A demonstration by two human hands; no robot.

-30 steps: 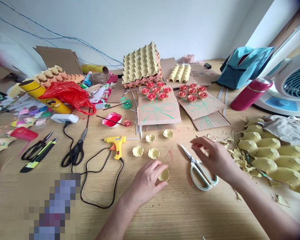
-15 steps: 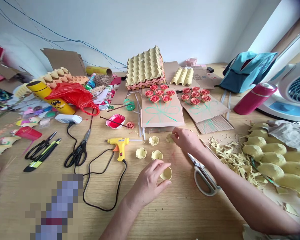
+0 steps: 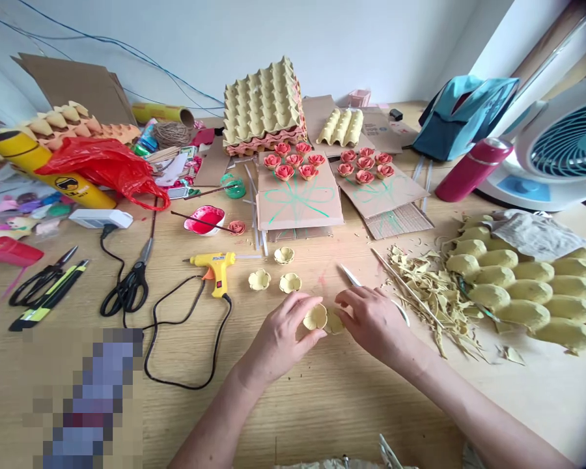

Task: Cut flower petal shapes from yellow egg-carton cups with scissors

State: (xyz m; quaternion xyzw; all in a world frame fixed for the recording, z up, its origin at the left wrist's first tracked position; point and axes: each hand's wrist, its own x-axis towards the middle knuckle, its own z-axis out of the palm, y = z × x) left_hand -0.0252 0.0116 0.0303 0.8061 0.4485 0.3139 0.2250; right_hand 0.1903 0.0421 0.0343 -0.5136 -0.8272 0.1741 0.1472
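My left hand (image 3: 286,335) pinches a small pale-yellow petalled cup (image 3: 315,317) cut from egg-carton pulp, thumb and fingers on its rim. Close against it, my right hand (image 3: 374,319) has its fingertips on a second pale-yellow flower cup (image 3: 334,321), partly hidden by the fingers. Just beyond lie three more flower cups: a layered one (image 3: 284,255), one at the left (image 3: 259,279) and one at the right (image 3: 290,282). Under my right hand are scissors (image 3: 350,275), mostly covered by it.
A yellow glue gun (image 3: 218,270) with a looping black cord lies left of the cups. Behind are cardboard sheets (image 3: 300,205) with red flowers, red paint in a bowl (image 3: 204,220) and an egg-tray stack (image 3: 261,107). Right are pulp scraps (image 3: 432,293) and an egg tray (image 3: 522,286).
My right hand has come back toward me with a flower cup, next to the cup in my left hand. The camera view has shifted, so the table's things appear further left and higher.
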